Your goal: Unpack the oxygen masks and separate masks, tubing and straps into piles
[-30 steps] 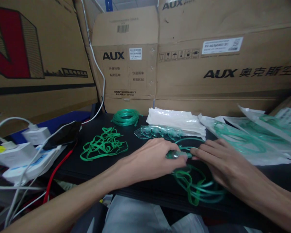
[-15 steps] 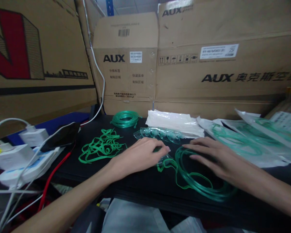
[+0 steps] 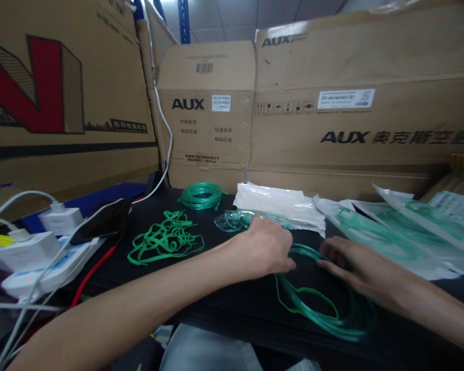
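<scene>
My left hand [image 3: 268,247] is closed in a fist-like curl at the left end of a coil of clear green tubing [image 3: 332,325]. Whatever its fingers hold is hidden behind the knuckles. My right hand [image 3: 344,263] grips the upper right part of that coil, fingers bent and thumb against the tubing. A thin green elastic strap [image 3: 313,290] loops across the coil. Just beyond my left hand lies a row of clear green-tinted plastic masks [image 3: 232,220], partly covered by the hand.
Left on the black table lie a heap of green straps [image 3: 166,239] and another tubing coil [image 3: 201,196]. White packaging [image 3: 278,201] is behind the masks. Bagged tubing sets [image 3: 390,237] are at right. A power strip [image 3: 50,268] with cables sits far left; cardboard boxes [image 3: 209,123] wall the back.
My left hand has moved right and curled over the near-left end of the coil, hiding the clear piece beneath it. My right hand has closed in on the tubing. The view has tilted up slightly.
</scene>
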`<state>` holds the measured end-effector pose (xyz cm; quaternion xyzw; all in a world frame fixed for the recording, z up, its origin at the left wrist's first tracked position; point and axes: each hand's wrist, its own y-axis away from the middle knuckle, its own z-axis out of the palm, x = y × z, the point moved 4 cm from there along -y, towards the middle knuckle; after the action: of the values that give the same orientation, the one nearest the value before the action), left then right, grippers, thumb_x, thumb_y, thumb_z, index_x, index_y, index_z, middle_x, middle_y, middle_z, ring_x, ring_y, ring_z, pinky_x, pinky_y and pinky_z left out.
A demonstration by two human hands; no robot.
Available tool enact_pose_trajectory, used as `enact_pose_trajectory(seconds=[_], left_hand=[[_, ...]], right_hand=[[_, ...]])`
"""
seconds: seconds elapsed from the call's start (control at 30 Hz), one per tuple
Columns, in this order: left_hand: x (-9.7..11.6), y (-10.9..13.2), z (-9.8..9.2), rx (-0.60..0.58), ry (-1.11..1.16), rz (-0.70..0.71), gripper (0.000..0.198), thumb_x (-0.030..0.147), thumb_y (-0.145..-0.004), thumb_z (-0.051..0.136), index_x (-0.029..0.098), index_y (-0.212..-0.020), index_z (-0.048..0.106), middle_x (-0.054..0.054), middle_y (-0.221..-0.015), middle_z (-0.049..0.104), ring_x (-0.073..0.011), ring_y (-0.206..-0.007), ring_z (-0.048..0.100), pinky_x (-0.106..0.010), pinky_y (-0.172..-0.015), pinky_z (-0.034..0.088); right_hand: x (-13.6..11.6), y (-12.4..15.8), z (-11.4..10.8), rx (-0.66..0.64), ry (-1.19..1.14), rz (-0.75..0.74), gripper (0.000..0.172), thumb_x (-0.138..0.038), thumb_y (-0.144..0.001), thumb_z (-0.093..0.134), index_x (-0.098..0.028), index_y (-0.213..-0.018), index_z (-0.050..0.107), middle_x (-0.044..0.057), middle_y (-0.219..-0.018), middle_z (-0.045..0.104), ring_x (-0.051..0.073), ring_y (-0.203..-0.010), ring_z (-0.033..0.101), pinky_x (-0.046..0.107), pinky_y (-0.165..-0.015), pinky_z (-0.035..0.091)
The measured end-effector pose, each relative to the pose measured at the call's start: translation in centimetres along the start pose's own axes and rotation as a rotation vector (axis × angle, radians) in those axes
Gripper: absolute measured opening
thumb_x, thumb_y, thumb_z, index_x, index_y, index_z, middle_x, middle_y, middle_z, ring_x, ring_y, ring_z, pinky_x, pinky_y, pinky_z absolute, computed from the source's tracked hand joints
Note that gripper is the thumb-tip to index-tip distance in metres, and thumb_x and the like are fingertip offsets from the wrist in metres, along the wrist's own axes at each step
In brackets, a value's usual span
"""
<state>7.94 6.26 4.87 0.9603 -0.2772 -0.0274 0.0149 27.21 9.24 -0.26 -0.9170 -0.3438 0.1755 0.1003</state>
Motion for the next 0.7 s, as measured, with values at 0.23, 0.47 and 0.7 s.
enact_pose_trajectory(seconds=[0.23,0.47,0.7], left_hand=[[0.3,-1.0,0.2,0.016,0.065,0.041,0.038,0.048,-0.083,0.075,0.014,-0.1,0.079,-0.015,-0.097,0.079,-0.0304,-0.096,0.075,-0.036,-0.082,0.057],[0.2,-0.7,0.5,0.183,0.089,0.145,0.027,0.03,-0.094,0.062,0.012,-0.111,0.073,-0.015,-0.101,0.076,-0.0309,-0.101,0.072,-0.036,-0.081,0.054],[-0.7,-1.6,0.0,0.12,0.454,0.163,0.035,0.038,-0.094,0.064,0.019,-0.122,0.073,-0.007,-0.101,0.077,-0.0232,-0.096,0.069,-0.029,-0.075,0.047]], right_hand=[[-1.1,-0.1,-0.3,-0.067,-0.071,0.076,0.025,-0.041,-0.091,0.053,-0.022,-0.085,0.067,0.01,-0.08,0.073,0.024,-0.067,0.067,0.034,-0.061,0.054],[-1.9,-0.2,-0.9,-0.047,-0.22,0.13,0.035,-0.05,-0.091,0.056,-0.022,-0.102,0.071,0.011,-0.093,0.079,0.029,-0.082,0.074,0.039,-0.074,0.056],[-1.2,0.2,-1.5,0.003,-0.348,0.249,0.048,-0.055,-0.084,0.06,-0.019,-0.113,0.073,0.006,-0.067,0.074,0.027,-0.057,0.071,0.036,-0.057,0.054]])
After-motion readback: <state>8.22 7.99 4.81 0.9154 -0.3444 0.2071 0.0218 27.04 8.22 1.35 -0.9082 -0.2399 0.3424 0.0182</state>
